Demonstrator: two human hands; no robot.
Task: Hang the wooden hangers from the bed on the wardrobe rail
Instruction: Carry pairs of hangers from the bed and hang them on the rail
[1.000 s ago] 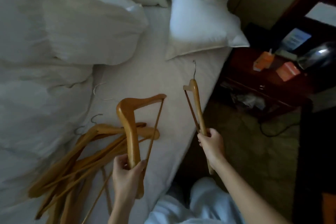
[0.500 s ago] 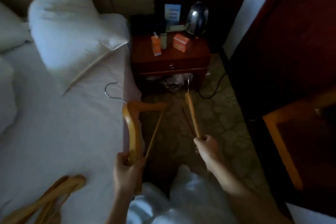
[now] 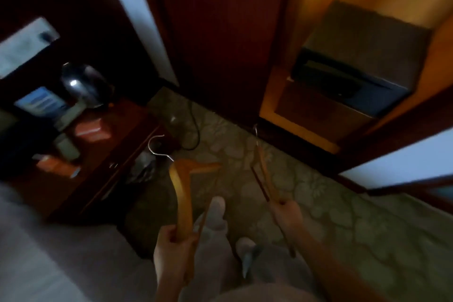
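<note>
My left hand (image 3: 172,240) grips one wooden hanger (image 3: 182,193) by its arm, the metal hook pointing up and left over the nightstand's edge. My right hand (image 3: 286,213) grips a second wooden hanger (image 3: 263,174), seen edge-on, its hook pointing toward the wardrobe. The open wardrobe (image 3: 367,19) stands ahead at the upper right, lit warm inside; its rail is out of view. A corner of the bed (image 3: 49,252) shows at the lower left, blurred.
A dark wooden nightstand (image 3: 117,144) at the left carries a kettle (image 3: 83,86), orange boxes and a card. A dark safe (image 3: 355,66) sits inside the wardrobe. A dark red door (image 3: 220,32) stands ahead. A cable (image 3: 193,130) lies on the patterned carpet.
The view has swung right from the bed to the nightstand and open wardrobe. The pile of hangers and the pillows have left the view. Both hands still hold their hangers.
</note>
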